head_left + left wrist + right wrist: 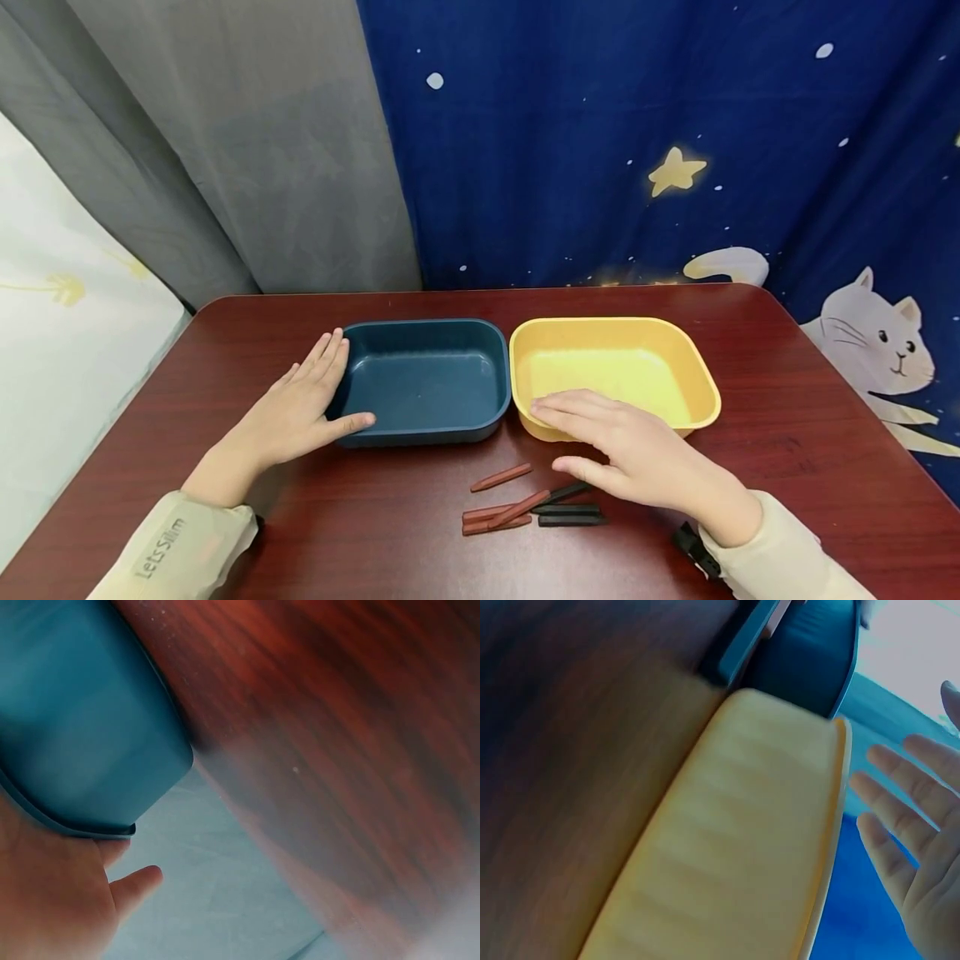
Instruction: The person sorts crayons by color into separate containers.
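My left hand [298, 417] lies along the left end of a dark blue rectangular bin [420, 436], fingers straight and the thumb reaching over the front rim. In the left wrist view the palm [56, 896] is against the bin's rim. A yellow bin [693, 367] stands right beside the blue one. Over its front left rim hovers my right hand [626, 450], fingers extended and nothing in them. Below that hand several crayon-like sticks lie on the table, brown ones [501, 477] to the left and black ones [572, 520] to the right, some crossing.
The dark red wooden table [360, 533] has rounded far corners. Behind it hang a grey curtain [300, 167] and a blue curtain [570, 167] with stars and a cat. White patterned fabric [67, 350] is at the left.
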`<state>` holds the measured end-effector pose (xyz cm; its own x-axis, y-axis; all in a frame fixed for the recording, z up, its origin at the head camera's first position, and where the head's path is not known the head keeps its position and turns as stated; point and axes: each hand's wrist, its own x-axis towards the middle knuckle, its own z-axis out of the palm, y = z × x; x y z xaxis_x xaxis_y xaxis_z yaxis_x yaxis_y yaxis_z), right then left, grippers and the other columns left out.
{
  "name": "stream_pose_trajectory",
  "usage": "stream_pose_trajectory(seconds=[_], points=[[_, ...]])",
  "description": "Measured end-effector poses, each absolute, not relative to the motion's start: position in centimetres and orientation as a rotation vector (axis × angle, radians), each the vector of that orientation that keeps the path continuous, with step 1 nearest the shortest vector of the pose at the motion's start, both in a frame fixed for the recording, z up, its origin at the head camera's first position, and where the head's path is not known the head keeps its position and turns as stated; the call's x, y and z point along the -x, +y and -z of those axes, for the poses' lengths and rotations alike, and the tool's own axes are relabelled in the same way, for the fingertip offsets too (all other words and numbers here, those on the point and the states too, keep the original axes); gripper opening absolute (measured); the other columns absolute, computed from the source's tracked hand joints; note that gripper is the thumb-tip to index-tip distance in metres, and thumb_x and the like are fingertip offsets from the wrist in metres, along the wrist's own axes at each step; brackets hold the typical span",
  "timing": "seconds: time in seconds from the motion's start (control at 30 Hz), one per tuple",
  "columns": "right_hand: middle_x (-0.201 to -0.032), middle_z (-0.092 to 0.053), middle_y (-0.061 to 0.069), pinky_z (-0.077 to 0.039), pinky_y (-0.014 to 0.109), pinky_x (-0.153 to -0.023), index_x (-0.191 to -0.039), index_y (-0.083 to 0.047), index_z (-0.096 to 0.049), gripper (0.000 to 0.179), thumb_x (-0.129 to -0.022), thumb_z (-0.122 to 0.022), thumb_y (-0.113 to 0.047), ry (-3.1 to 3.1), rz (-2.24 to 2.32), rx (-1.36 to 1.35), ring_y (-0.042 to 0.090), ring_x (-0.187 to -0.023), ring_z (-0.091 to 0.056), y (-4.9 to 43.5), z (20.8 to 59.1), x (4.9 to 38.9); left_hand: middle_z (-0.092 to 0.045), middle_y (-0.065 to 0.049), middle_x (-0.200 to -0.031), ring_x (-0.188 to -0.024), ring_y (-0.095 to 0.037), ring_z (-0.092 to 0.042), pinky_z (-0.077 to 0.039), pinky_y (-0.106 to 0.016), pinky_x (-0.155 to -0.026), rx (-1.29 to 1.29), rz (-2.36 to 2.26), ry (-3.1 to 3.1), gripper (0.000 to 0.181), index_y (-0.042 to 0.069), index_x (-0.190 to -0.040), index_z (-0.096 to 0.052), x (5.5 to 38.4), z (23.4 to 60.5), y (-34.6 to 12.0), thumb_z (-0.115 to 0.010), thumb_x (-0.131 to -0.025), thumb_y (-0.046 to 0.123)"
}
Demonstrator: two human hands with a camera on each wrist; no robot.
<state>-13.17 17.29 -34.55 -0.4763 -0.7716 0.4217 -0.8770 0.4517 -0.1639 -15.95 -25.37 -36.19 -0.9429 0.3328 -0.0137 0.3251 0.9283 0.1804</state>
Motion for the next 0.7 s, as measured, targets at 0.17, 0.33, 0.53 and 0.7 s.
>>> stream_pose_trajectory(seconds=[0.17,0.33,0.53,0.7], points=[[-0.133,-0.063,-0.006,-0.051,0.033,-0.1,-0.139,-0.021,-0.059,0.045,-0.096,-0.066,-0.033,-2.377,-0.624,-1.531,0.01,-0.122,-0.059,16.2,34.6,12.7,0.008,-0.008,-0.168,-0.156,-0.033,-0.001,-0.022,-0.065,-0.117,-0.532,-0.281,3.045,0.111,0.004,-0.159,-0.003,16.0,36.2,-25.4,-0.047,-0.088,0.077],[-0.124,-0.065,-0.008,-0.05,0.026,-0.097,-0.133,-0.02,-0.062,0.04,-0.096,-0.066,-0.034,-2.336,-0.63,-1.631,0.006,-0.114,-0.06,15.0,34.9,12.1,0.007,-0.009,-0.168,-0.156,-0.033,-0.001,-0.023,-0.065,-0.117,-0.534,-0.28,3.051,0.112,0.002,-0.159,-0.005,16.0,36.2,-25.4,-0.047,-0.088,0.077],[-0.112,-0.066,-0.012,-0.049,0.019,-0.088,-0.122,-0.02,-0.067,0.028,-0.097,-0.065,-0.032,-2.457,-0.591,-1.717,0.002,-0.102,-0.057,13.7,35.3,11.7,0.009,-0.007,-0.168,-0.156,-0.032,0.001,-0.022,-0.064,-0.117,-0.527,-0.286,3.041,0.112,0.003,-0.159,-0.004,16.0,36.2,-25.5,-0.047,-0.088,0.078],[-0.1,-0.064,-0.013,-0.043,0.011,-0.077,-0.112,-0.023,-0.071,0.02,-0.097,-0.064,-0.035,-2.672,-0.643,-1.734,0.0,-0.09,-0.052,13.1,35.5,12.0,0.008,-0.009,-0.168,-0.156,-0.033,-0.001,-0.022,-0.065,-0.117,-0.534,-0.293,3.035,0.11,0.003,-0.159,-0.004,15.9,35.8,-25.4,-0.047,-0.089,0.076]])
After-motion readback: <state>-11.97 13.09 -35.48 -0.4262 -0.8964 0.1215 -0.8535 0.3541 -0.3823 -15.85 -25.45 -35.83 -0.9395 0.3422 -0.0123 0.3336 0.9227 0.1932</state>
